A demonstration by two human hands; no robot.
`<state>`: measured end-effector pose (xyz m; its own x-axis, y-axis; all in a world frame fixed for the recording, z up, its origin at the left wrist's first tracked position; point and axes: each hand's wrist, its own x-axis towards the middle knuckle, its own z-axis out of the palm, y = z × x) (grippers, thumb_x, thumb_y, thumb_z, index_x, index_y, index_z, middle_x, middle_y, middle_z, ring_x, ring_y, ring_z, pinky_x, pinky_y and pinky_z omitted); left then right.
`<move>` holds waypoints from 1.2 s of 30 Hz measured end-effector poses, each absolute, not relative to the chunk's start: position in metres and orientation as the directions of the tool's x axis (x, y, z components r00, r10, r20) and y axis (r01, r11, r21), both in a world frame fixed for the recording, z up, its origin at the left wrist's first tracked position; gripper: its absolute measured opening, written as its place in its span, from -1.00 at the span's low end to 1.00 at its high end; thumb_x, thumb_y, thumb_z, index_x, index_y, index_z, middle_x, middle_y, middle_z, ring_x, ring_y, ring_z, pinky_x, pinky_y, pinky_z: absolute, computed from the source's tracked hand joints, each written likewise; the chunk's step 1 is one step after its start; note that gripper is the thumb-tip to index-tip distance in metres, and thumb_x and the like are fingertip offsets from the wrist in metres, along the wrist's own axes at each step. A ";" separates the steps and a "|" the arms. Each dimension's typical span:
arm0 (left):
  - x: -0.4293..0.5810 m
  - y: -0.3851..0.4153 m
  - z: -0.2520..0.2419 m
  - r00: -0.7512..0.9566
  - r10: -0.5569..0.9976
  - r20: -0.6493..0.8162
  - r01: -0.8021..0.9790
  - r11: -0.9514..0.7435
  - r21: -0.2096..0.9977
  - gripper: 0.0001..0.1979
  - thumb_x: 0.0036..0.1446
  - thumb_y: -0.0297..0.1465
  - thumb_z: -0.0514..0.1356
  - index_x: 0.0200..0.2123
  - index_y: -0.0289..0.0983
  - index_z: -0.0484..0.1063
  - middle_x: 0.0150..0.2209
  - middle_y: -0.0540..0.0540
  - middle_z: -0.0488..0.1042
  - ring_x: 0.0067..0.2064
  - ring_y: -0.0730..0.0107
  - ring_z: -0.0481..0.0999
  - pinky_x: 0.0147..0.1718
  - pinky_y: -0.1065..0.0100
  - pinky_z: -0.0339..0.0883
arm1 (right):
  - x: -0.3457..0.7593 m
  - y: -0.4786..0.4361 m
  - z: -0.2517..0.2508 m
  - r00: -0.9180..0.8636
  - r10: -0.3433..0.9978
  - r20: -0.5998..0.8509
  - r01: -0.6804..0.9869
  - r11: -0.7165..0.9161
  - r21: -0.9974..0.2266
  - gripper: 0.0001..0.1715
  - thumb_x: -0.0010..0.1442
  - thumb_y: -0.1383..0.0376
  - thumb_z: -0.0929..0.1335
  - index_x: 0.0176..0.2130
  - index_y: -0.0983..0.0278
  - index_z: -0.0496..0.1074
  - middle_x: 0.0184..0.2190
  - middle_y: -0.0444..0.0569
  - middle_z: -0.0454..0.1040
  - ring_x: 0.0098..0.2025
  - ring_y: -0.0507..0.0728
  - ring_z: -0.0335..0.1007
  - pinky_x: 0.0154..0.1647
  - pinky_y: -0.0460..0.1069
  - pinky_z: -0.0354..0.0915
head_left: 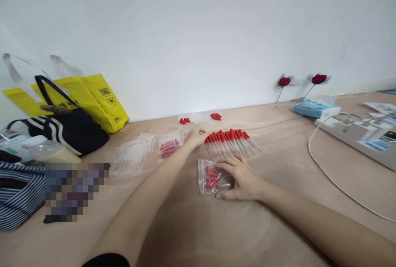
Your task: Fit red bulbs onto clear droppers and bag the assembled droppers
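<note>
A row of glass droppers with red rubber bulbs (pixel 229 139) lies side by side on the table. My left hand (pixel 195 137) reaches to the row's left end, its fingers curled together beside the nearest bulb; whether they pinch one is hidden. Nearer to me, my right hand (pixel 239 178) grips a clear zip-lock bag (pixel 202 178) with several red bulbs inside, fingers over its far right part and thumb along the near edge. To the left of my left forearm are more zip bags with red bulbs (pixel 169 146) and a stack of flat clear bags (pixel 130 155).
Against the wall lie further bags with red pieces (pixel 185 121). Left are a yellow tote (pixel 108 106), a black bag (pixel 71 129), a bottle (pixel 55 151) and striped cloth (pixel 20 197). Right stand a tissue pack (pixel 315 109), a power strip (pixel 355 139) and a white cable (pixel 328 178).
</note>
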<state>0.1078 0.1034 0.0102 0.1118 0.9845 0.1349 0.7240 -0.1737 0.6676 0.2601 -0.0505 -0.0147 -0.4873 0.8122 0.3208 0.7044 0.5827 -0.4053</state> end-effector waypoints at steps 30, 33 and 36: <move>0.003 -0.012 0.006 -0.149 0.952 0.266 0.068 -0.258 0.964 -0.59 -0.16 -0.10 0.23 -0.43 -0.28 0.18 -0.57 0.07 0.39 -0.54 0.54 0.38 -0.57 0.49 0.32 | 0.261 -0.052 -0.017 -0.497 0.805 0.325 0.711 0.592 -0.380 -0.22 -0.15 -0.13 0.34 -0.02 0.23 0.30 -0.06 0.05 0.34 -0.05 0.23 0.23 -0.02 0.15 0.01; 0.009 -0.014 0.001 -0.149 0.954 0.260 0.049 -0.255 0.966 -0.60 -0.15 -0.13 0.23 -0.42 -0.28 0.17 -0.57 0.09 0.38 -0.54 0.54 0.39 -0.57 0.48 0.33 | 0.261 -0.051 -0.017 -0.496 0.805 0.326 0.710 0.592 -0.381 -0.22 -0.15 -0.14 0.34 -0.02 0.22 0.29 -0.05 0.05 0.33 -0.05 0.23 0.22 -0.02 0.16 0.01; 0.013 -0.014 -0.002 -0.149 0.956 0.251 0.040 -0.248 0.968 -0.62 -0.14 -0.14 0.23 -0.42 -0.28 0.18 -0.56 0.08 0.39 -0.53 0.53 0.40 -0.56 0.47 0.34 | 0.261 -0.051 -0.018 -0.497 0.807 0.321 0.708 0.590 -0.388 -0.21 -0.15 -0.13 0.34 -0.01 0.22 0.28 -0.05 0.06 0.34 -0.04 0.24 0.22 -0.02 0.16 0.00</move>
